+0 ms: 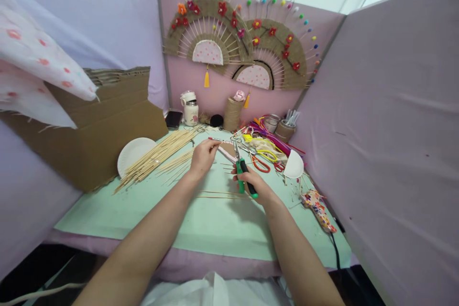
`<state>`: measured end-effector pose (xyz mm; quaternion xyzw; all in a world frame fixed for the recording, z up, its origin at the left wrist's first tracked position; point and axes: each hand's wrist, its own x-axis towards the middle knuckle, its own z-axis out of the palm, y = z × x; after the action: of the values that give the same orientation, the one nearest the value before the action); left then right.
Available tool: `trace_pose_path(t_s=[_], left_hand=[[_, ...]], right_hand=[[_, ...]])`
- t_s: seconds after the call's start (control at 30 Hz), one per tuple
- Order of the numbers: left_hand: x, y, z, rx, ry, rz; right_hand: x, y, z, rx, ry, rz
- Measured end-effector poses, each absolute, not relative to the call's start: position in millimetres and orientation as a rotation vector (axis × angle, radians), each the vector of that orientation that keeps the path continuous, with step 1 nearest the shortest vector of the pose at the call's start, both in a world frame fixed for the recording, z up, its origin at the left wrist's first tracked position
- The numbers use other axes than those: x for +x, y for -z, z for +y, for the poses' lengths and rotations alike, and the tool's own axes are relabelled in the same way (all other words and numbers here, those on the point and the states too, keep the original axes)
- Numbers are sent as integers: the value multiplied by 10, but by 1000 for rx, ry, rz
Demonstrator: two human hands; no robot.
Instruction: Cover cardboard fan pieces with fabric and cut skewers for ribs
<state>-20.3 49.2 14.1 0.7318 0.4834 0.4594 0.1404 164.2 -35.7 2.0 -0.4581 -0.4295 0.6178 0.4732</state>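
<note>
My left hand (205,155) is closed in a pinch above the table. A thin dark-red stick with a pale tip (216,139) shows right at its fingertips; whether the fingers grip it or something finer, I cannot tell. My right hand (256,182) is wrapped round pliers with green and black handles (244,178), their jaws pointing away from me. Just beyond the hands lies a brown cardboard piece with a whitish-pink edge (228,151), partly covered by the pliers. Several thin bamboo sticks (220,195) lie on the table below and between my hands.
A bundle of bamboo sticks (158,155) rests partly on a paper plate (129,150) at left. Scissors (261,163), a half plate (294,164) and a flower-patterned glue gun (319,210) lie right. Behind stand a bottle (191,113) and a twine spool (233,114).
</note>
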Motion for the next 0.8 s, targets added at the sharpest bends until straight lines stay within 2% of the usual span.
trace_pose_path(t_s=[0.3, 0.8], left_hand=[[-105, -227, 336, 2262, -1271, 1234], [-85, -218, 286, 2435, -1094, 1320]], right_hand=[[1627, -63, -408, -1167, -1515, -1214], [1586, -126, -446, -1227, -1495, -1263]])
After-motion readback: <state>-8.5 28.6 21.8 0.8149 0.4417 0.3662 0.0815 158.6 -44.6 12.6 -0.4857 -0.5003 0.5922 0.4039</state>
